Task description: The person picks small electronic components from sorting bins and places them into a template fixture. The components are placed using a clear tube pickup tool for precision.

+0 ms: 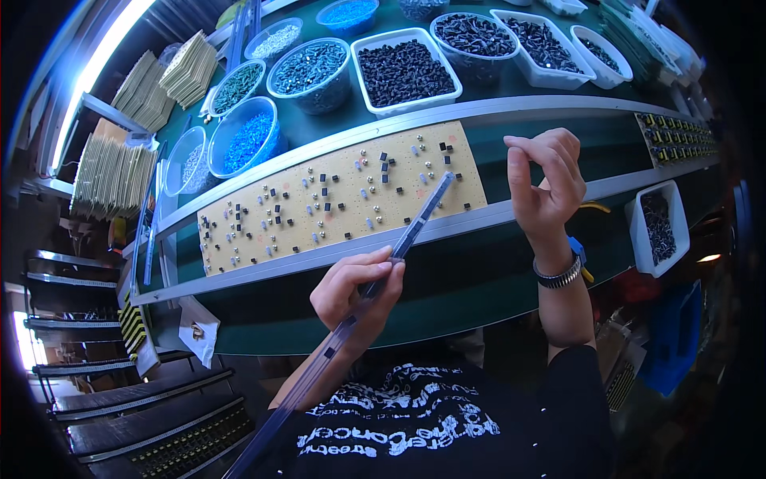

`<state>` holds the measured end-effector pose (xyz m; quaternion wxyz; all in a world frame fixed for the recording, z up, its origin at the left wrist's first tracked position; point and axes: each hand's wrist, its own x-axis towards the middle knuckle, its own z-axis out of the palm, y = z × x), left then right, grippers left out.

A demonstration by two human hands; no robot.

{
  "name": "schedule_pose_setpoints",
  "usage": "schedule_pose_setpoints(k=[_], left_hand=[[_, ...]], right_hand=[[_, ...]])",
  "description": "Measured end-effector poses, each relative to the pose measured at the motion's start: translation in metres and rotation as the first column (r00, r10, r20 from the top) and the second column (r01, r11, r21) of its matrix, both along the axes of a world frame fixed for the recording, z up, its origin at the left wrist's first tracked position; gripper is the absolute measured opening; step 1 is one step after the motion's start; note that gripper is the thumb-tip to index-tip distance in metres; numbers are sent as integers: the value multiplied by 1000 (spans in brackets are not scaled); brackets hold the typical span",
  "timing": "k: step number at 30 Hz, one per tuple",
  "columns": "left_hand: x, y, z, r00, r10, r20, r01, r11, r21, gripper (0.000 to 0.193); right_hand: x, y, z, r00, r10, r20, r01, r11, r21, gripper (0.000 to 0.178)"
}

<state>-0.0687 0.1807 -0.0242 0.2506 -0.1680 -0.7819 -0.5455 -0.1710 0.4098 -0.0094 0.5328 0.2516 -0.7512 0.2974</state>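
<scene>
My left hand (355, 291) is closed around a long, clear plastic component tube (427, 209) with dark parts inside. The tube slants up to the right, its far end over the right part of a tan circuit board panel (299, 227). Small black blocks, silver round parts and pale parts stand on the panel in repeated groups. My right hand (550, 180) is raised just right of the panel's end, with a metal watch band on its wrist. Its fingers are curled, thumb and forefinger close together; whatever they may hold is too small to make out.
Aluminium rails (343, 137) frame the panel. Behind them stand tubs of small parts, including a white tray of black pieces (403, 68) and a tub of blue pieces (249, 137). Another white tray (678, 219) and blue-handled pliers (576, 251) lie right. Stacked boards (112, 176) stand left.
</scene>
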Motion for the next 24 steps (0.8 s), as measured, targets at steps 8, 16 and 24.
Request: schedule_pose_setpoints(k=[8,16,24], left_hand=[[7,-6,-8,1000,-2,22,1,998,67,19],[-6,-49,20,930,143,-337,0,920,391,13],[5,-55,80,829,-462,-316,550,566,614,16]], right_hand=[[1,1,-1,1000,7,10,-7,1000,-4,3],[-3,-2,-5,993,88,75,-82,994,-74,5],[35,-68,73,630,673,388,-626,735,-259,47]])
